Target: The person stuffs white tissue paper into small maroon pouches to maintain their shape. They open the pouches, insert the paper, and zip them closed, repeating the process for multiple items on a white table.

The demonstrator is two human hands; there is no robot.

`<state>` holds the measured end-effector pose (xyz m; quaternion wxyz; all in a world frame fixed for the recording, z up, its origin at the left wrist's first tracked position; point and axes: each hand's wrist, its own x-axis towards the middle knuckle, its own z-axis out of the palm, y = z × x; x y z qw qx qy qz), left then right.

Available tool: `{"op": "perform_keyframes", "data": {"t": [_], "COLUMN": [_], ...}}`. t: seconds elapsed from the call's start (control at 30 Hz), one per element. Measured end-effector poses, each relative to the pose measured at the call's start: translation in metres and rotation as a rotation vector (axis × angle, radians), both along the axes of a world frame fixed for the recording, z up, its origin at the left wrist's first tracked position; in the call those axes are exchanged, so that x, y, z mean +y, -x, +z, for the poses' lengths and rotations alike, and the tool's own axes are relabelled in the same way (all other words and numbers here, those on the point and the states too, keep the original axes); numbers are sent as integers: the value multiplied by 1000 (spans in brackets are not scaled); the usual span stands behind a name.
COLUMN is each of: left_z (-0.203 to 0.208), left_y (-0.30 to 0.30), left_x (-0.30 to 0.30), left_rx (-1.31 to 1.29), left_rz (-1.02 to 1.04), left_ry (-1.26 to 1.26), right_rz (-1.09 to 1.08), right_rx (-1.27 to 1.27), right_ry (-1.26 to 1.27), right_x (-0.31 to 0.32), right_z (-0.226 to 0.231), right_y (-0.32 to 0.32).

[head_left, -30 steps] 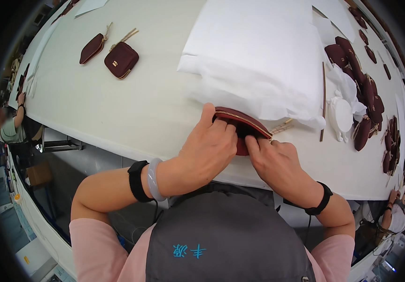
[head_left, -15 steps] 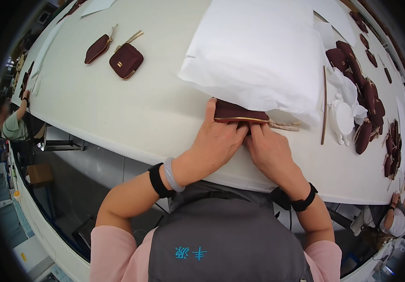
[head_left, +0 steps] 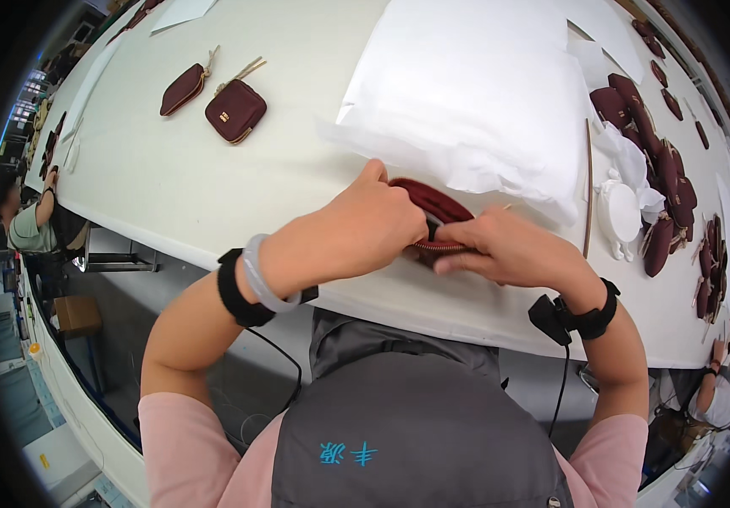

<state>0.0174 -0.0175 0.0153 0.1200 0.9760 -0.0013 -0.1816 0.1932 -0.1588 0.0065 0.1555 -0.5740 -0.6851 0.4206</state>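
A small dark red zip pouch (head_left: 443, 201) gapes between my hands at the near side of the table, its red lining showing. My left hand (head_left: 365, 222) grips the pouch's left end, fingers curled over its edge. From the right, my right hand (head_left: 513, 245) pinches the near zipped rim, with fingers partly inside the mouth. Something dark and pale shows within the pouch between my fingertips, too small to make out. Just beyond the pouch lies a thick stack of white tissue paper (head_left: 475, 93).
Two closed dark red pouches (head_left: 235, 112) with cord pulls lie at the far left. To the right are a thin brown strip (head_left: 588, 186), a white round object (head_left: 618, 212) and a heap of dark red pouches (head_left: 661, 161). Other people (head_left: 30, 224) stand at the table's both ends.
The pouch has gone from zipped shut to open, its lining now showing. My right hand has moved right and onto the rim; both elbows have spread outward.
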Motion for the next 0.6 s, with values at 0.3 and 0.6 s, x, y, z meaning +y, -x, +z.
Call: {"op": "perform_keyframes", "data": {"t": [0.3, 0.6], "left_z": [9, 23], "left_y": [33, 58], "left_x": [15, -47], "left_rx": [316, 17], "left_rz": [62, 275], "left_ry": [750, 1137], "right_rz": [2, 76], "right_rx": [507, 690], "right_ry": [136, 284], "right_x": [-34, -55], "right_z": [13, 42], "right_y": [13, 21]}}
